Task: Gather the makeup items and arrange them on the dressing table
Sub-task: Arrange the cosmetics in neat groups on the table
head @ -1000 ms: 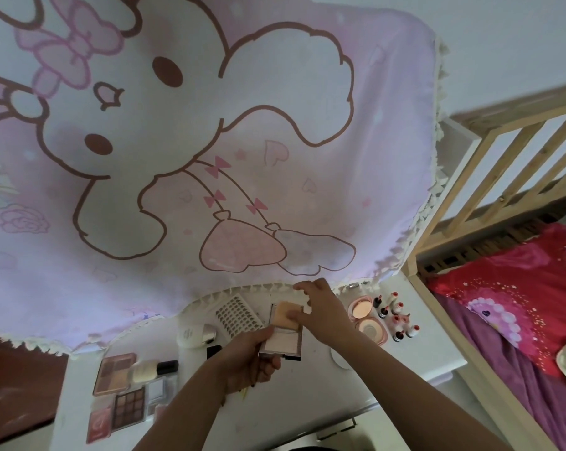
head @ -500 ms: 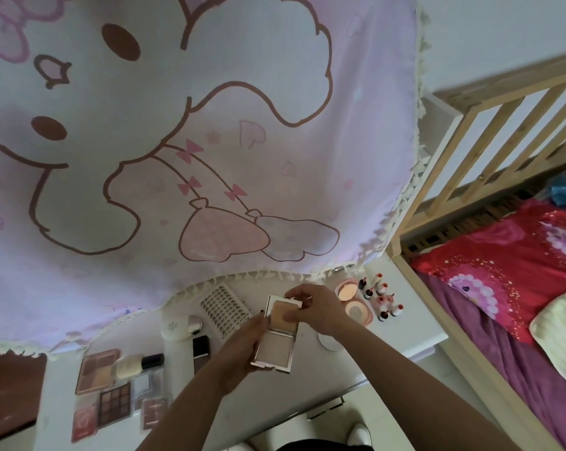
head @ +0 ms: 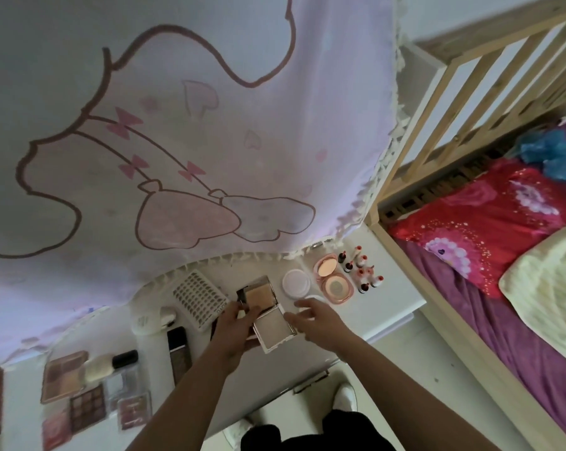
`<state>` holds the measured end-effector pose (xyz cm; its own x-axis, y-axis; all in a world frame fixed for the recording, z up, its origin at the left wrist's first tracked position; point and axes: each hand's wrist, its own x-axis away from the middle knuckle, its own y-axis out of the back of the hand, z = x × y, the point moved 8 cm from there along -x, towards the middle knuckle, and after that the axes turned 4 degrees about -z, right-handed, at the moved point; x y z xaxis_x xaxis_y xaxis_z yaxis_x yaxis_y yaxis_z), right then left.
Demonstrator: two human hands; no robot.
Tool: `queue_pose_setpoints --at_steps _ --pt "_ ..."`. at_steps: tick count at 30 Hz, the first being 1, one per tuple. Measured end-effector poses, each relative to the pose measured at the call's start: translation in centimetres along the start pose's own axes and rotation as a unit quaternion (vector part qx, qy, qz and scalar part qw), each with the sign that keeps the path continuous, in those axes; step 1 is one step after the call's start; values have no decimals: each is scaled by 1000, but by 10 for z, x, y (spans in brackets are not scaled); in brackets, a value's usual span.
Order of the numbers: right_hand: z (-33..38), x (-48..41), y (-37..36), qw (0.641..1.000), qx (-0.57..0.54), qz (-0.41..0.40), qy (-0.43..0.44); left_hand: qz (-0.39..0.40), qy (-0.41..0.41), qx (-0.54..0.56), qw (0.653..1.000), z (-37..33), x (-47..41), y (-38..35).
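My left hand (head: 234, 323) grips the left edge of an open square powder compact (head: 268, 312) above the white dressing table (head: 311, 369). Its peach pan faces up at the far half and a pale lid half lies nearer to me. My right hand (head: 314, 315) hovers just right of the compact with fingers spread, holding nothing. To the right on the table stand a round white jar lid (head: 296, 282), an open pink round compact (head: 333, 281) and several small red-capped bottles (head: 363, 271).
A white false-lash tray (head: 198, 296) lies left of the compact. Eyeshadow palettes (head: 65, 375), a cream bottle with black cap (head: 109, 364) and a dark flat case (head: 179, 353) sit further left. A pink cartoon cloth (head: 177, 141) hangs behind. A wooden bed (head: 405, 190) stands right.
My right hand has let go of the compact's top edge and drawn back to the right. The view has tilted down and the white jar lid now shows.
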<state>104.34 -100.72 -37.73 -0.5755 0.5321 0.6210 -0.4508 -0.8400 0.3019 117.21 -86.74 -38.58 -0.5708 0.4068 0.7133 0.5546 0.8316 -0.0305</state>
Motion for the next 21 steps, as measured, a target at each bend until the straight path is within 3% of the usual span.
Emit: queue_pose_setpoints --at_steps 2,7,10,14,21 --pt "-27 7 -13 996 -43 42 -60 1 10 8 1000 8 -12 -5" --pt "-57 2 -20 981 -170 -44 -82 -29 21 -69 997 24 -44 -17" --pt "-71 -7 -28 970 -212 -59 -104 -71 -15 -123 990 28 -65 -16" --pt "-89 -11 -39 929 -323 -79 -166 -139 -51 -189 971 27 -81 -11" --pt "-105 -16 -31 917 -331 -102 -196 -202 -96 -328 918 16 -80 -18"
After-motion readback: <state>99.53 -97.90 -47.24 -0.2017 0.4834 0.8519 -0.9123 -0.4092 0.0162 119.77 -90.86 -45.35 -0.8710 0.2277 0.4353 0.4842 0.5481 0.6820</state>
